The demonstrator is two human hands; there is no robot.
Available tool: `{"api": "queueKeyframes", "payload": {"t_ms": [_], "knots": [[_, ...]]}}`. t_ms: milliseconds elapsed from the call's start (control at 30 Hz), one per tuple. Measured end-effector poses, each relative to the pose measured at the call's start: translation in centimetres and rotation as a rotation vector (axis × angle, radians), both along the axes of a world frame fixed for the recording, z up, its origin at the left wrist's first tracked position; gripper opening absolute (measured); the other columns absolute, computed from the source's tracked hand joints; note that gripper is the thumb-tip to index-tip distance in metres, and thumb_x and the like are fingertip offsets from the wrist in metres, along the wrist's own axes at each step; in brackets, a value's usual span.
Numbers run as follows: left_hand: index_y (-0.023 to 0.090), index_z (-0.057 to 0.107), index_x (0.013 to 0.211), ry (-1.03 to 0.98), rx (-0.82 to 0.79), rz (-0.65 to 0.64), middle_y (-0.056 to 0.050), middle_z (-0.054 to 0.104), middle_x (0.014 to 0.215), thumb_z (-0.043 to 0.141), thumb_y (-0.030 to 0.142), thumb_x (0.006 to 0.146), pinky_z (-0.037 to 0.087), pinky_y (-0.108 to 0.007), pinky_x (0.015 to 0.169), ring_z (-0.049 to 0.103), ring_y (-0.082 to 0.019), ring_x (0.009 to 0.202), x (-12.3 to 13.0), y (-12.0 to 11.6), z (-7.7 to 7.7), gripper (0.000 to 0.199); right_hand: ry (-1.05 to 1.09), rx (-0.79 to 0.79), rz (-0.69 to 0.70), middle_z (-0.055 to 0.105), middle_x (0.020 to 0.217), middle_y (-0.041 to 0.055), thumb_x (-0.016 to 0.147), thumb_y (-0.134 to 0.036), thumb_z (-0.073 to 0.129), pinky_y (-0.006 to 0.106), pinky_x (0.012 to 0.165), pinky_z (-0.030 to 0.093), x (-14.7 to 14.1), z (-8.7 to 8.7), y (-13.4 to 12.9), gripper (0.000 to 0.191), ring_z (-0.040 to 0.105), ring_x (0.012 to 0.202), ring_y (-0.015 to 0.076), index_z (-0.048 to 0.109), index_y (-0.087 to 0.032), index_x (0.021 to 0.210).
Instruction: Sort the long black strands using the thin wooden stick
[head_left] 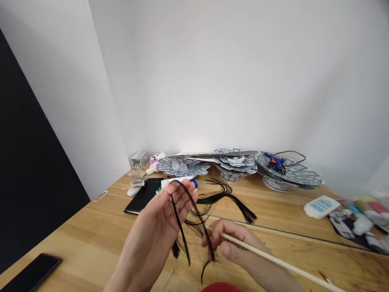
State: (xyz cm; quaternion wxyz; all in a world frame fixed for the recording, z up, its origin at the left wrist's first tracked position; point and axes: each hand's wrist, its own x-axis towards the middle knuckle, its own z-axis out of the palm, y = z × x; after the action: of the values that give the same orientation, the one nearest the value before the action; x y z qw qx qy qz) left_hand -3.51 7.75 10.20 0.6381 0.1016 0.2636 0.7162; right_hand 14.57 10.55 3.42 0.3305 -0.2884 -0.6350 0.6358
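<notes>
My left hand [164, 219] is raised over the desk, thumb and fingers pinching a thin strand of black hair-like fibre [196, 209] near its bend. Both ends of the strand hang down, one close to the fingertips of my right hand [232, 239]. In my right hand lies a long pale wooden stick [273, 261], slanting toward the lower right edge. Whether the right fingers also touch the strand I cannot tell. More black fibres, a loose bundle [231, 198], lie on the wood behind my hands.
Along the wall stand several grey petal-edged paper dishes [185, 167], one holding a blue glue gun [275, 161]. A black notebook [146, 196] and a plush bear [154, 163] sit at the left. A phone [33, 272] rests front left. A white-and-blue device [321, 207] lies right, near bottles [377, 215].
</notes>
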Motion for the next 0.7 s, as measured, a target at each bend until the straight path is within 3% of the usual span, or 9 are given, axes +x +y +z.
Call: {"api": "queueKeyframes", "payload": {"t_ms": [67, 133, 200, 300, 367, 467, 600, 700], "knots": [[0.009, 0.072, 0.07, -0.031, -0.05, 0.07, -0.011, 0.077, 0.087, 0.03, 0.011, 0.105, 0.066, -0.03, 0.073, 0.077, -0.02, 0.08, -0.6, 0.1, 0.7, 0.055, -0.024, -0.063, 0.062, 0.058, 0.071, -0.0016, 0.067, -0.067, 0.078, 0.027, 0.061, 0.043, -0.1, -0.3, 0.0, 0.052, 0.052, 0.063, 0.0142, 0.058, -0.02, 0.077], [0.01, 0.071, 0.072, -0.05, -0.05, 0.125, -0.009, 0.077, 0.09, 0.028, 0.013, 0.106, 0.065, -0.031, 0.08, 0.077, -0.019, 0.084, -1.5, 0.2, 1.1, 0.055, -0.061, -0.079, 0.1, 0.061, 0.07, -0.002, 0.066, -0.06, 0.082, 0.024, 0.059, 0.041, -0.1, -0.4, -0.1, 0.047, 0.051, 0.061, 0.013, 0.064, -0.019, 0.081], [0.011, 0.071, 0.075, -0.058, -0.042, 0.179, -0.008, 0.077, 0.092, 0.028, 0.015, 0.107, 0.061, -0.033, 0.091, 0.077, -0.018, 0.087, -2.3, 0.2, 1.3, 0.054, -0.097, -0.042, 0.106, 0.067, 0.075, -0.0006, 0.067, -0.056, 0.084, 0.025, 0.065, 0.042, 0.1, -0.6, -0.1, 0.043, 0.056, 0.069, 0.0155, 0.071, -0.019, 0.085], [0.011, 0.068, 0.073, -0.051, -0.017, 0.211, -0.007, 0.077, 0.096, 0.028, 0.015, 0.107, 0.056, -0.037, 0.1, 0.076, -0.019, 0.091, -2.9, 0.0, 1.4, 0.053, -0.153, 0.063, 0.065, 0.073, 0.095, 0.003, 0.071, -0.054, 0.082, 0.034, 0.085, 0.046, 0.4, -0.8, -0.1, 0.042, 0.062, 0.093, 0.0244, 0.075, -0.022, 0.096], [0.012, 0.066, 0.07, -0.029, 0.007, 0.212, -0.008, 0.076, 0.098, 0.027, 0.013, 0.106, 0.055, -0.038, 0.1, 0.076, -0.019, 0.093, -2.9, -0.1, 1.4, 0.054, -0.246, 0.148, -0.04, 0.073, 0.116, 0.0055, 0.082, -0.056, 0.072, 0.042, 0.102, 0.041, 0.6, -0.9, 0.0, 0.041, 0.061, 0.113, 0.0299, 0.073, -0.025, 0.11], [0.012, 0.067, 0.073, 0.0, 0.022, 0.21, -0.008, 0.076, 0.099, 0.026, 0.012, 0.105, 0.058, -0.037, 0.095, 0.076, -0.019, 0.092, -2.6, -0.3, 1.6, 0.053, -0.389, 0.245, -0.248, 0.067, 0.137, 0.0077, 0.096, -0.062, 0.047, 0.05, 0.114, 0.034, 0.9, -0.9, 0.4, 0.049, 0.055, 0.131, 0.0312, 0.071, -0.028, 0.122], [0.012, 0.065, 0.072, -0.014, 0.029, 0.23, -0.01, 0.074, 0.101, 0.028, 0.012, 0.104, 0.064, -0.031, 0.081, 0.075, -0.021, 0.092, -2.5, -1.2, 2.0, 0.049, -0.439, 0.277, -0.435, 0.074, 0.128, 0.0116, 0.096, -0.067, 0.031, 0.052, 0.116, 0.033, 2.6, -0.3, 1.0, 0.063, 0.062, 0.125, 0.031, 0.068, -0.024, 0.124], [0.013, 0.069, 0.081, -0.028, 0.055, 0.231, -0.01, 0.073, 0.104, 0.023, 0.012, 0.105, 0.065, -0.03, 0.078, 0.075, -0.021, 0.094, -3.4, -1.7, 1.7, 0.051, -0.55, 0.304, -0.576, 0.078, 0.12, 0.0124, 0.095, -0.065, 0.033, 0.052, 0.112, 0.04, 6.2, -1.2, 1.1, 0.061, 0.067, 0.12, 0.0318, 0.067, -0.024, 0.124]]}}
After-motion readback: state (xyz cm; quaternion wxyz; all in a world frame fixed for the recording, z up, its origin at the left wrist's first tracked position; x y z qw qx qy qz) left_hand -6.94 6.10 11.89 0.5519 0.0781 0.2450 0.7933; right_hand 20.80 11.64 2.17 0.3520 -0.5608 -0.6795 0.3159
